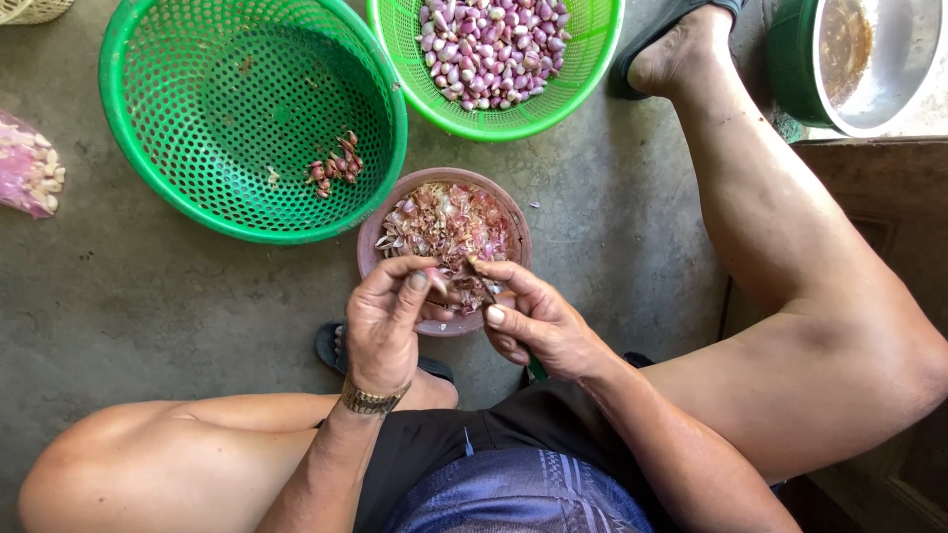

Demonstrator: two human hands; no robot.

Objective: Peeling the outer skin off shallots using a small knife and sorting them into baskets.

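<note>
Left hand (387,321) pinching a small pink shallot (435,280) by thumb and fingers, right hand (533,321) gripping a small knife (478,268), blade tip touching it. Both just over the near rim of the brown peel bowl (367,242).

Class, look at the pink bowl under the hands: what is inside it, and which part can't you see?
The pink bowl holds a heap of peelings. The left hand and right hand cover its near side, so what lies there is hidden.
</note>
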